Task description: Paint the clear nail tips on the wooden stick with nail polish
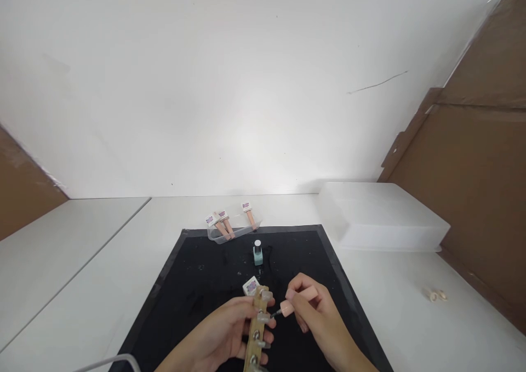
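Observation:
My left hand (230, 328) is wrapped round a wooden strip (251, 342) that carries several clear nail tips on metal clips. In my right hand (316, 312) is a pink-handled brush (299, 299), pinched between the fingers. The dark tip of the brush points left and meets, or nearly meets, a clear nail tip (263, 318) on the strip. Just behind the strip is a white square bottle cap with a purple flower (250, 286); what lies beneath it is hidden. A teal polish bottle (258, 254) with a white-topped cap stands farther back on the black mat (197, 290).
A shallow clear tray (222, 239) with pink-handled, white-topped pieces (249, 217) lies at the mat's back edge. To the right are a white plastic bin (386, 218) and small cream rings (431, 295). A pale cable (123, 356) curves at the lower left.

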A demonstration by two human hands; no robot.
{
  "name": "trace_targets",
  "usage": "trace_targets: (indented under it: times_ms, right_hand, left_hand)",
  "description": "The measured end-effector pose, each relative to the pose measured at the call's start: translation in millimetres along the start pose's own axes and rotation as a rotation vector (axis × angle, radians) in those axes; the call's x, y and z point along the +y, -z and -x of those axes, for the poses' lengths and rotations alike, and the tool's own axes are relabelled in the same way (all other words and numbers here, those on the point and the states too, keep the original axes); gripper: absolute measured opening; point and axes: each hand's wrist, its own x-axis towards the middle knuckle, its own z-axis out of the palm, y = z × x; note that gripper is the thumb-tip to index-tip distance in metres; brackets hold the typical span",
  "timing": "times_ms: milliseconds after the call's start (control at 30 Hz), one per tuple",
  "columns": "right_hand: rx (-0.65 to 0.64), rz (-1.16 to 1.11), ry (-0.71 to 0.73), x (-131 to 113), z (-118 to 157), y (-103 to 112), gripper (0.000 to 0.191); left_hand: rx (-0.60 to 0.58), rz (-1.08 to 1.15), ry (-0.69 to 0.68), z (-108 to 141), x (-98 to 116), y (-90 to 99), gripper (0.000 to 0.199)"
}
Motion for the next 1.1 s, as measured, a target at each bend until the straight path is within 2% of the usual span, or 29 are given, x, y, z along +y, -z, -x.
trace_targets:
  times_ms: [333, 1100]
  right_hand:
    - [-0.089, -0.008, -0.009, 12.9, -3.1, 1.2, 0.038]
    - [-0.132, 0.048, -0.056, 10.3, -2.7, 0.1, 0.036]
  left_hand:
    - [-0.012, -0.013, -0.017, -0.8, -3.5, 0.1, 0.022]
    - [-0.024, -0.029, -0.019, -1.5, -2.5, 0.1, 0.020]
